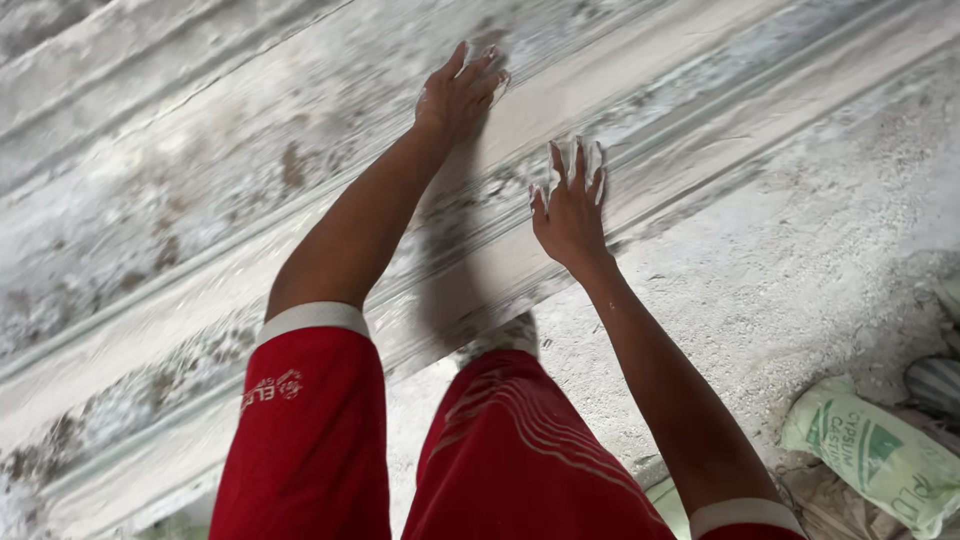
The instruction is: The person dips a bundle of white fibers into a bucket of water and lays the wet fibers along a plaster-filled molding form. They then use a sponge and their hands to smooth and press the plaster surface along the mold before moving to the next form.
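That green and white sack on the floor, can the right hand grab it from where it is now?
Probably not. The right hand lies flat on the long white plaster moulding, arm stretched forward, while the sack sits behind, beside the elbow. Nothing blocks it, though.

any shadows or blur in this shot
Head view: soft even light, no glare; a dark shadow falls on the plaster slab below the left hand; the fingertips of the right hand look slightly blurred; the sack at the corner is sharp.

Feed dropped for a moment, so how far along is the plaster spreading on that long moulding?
Done: the smooth pale band looks coated already. In hand: the left hand and right hand press flat on the moulding, wet white plaster on the fingers. Left: rough, patchy grey stretches towards the near end.
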